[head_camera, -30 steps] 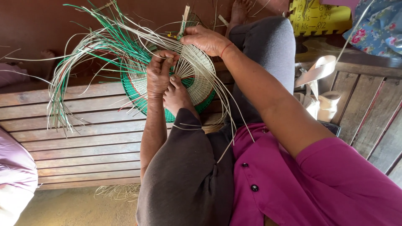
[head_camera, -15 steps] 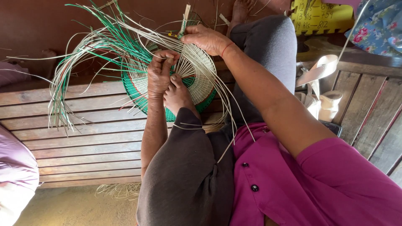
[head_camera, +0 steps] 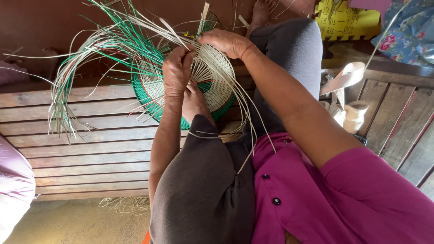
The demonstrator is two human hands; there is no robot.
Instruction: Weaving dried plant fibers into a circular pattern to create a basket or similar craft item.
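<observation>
- The round woven basket base (head_camera: 212,79), cream in the middle with a green rim, sits propped against the person's bare foot (head_camera: 195,101), above the wooden slat bench (head_camera: 90,153)
- Left hand (head_camera: 177,72) is on the basket base's left half, fingers curled and pinching a few of the pale strands (head_camera: 153,27) right at the weave
- Right hand (head_camera: 226,42) lies over the top edge of the basket base, fingers bent down onto it; looks like it's pressing strands there, but I can't tell if it's really gripping any
- Loose green and cream strands fan out up and to the left of the basket base, then droop down over the bench
- A few long pale ones trail off the basket base's right side across the grey trouser leg (head_camera: 289,49)
- Right of the basket base, past the arm, there's a roll of cream strip (head_camera: 355,115)
</observation>
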